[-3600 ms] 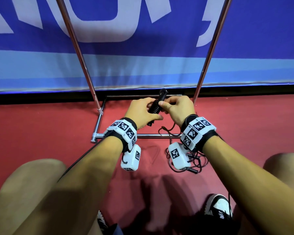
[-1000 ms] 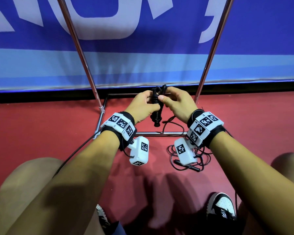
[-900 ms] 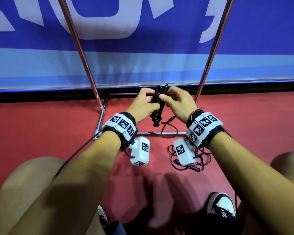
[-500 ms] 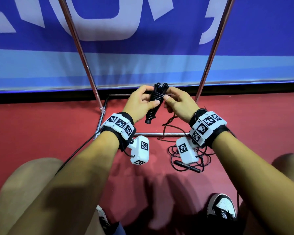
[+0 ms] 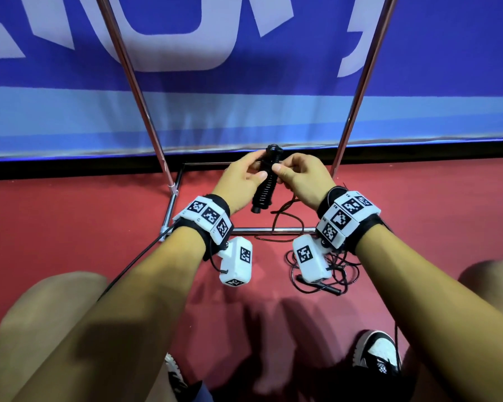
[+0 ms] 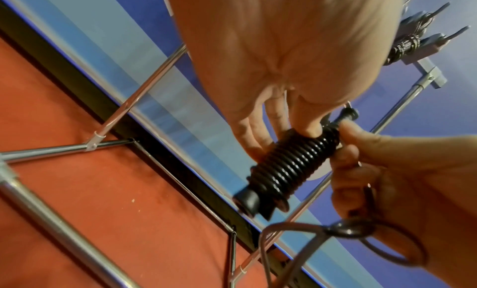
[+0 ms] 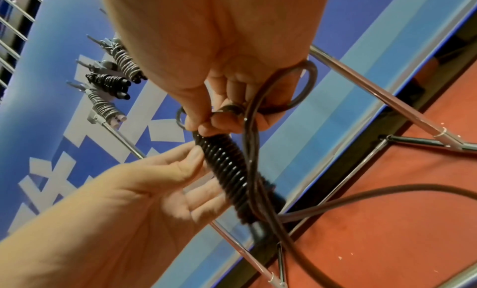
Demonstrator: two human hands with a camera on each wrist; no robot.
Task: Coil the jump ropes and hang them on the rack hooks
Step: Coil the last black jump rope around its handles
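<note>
A: What's the place like, from the left?
B: Red floor [image 5: 70, 227], a blue banner [image 5: 244, 111] behind it, and the chrome rack [image 5: 145, 111] standing between.
A: And the rope?
B: The left hand [image 5: 238, 184] grips the black jump rope bundle [image 5: 266, 184], fingers curled round it. The bundle tilts, top end away toward the banner, bottom end down and left. The right hand [image 5: 302, 181] pinches its cord near the top. More cord [image 5: 317, 274] lies loose on the floor below.

Glossy black plastic-looking cord coil [image 6: 289, 166], shiny chrome metal rack tubes [image 5: 134, 82], matt red floor [image 5: 70, 227], smooth printed banner [image 5: 244, 111].
</note>
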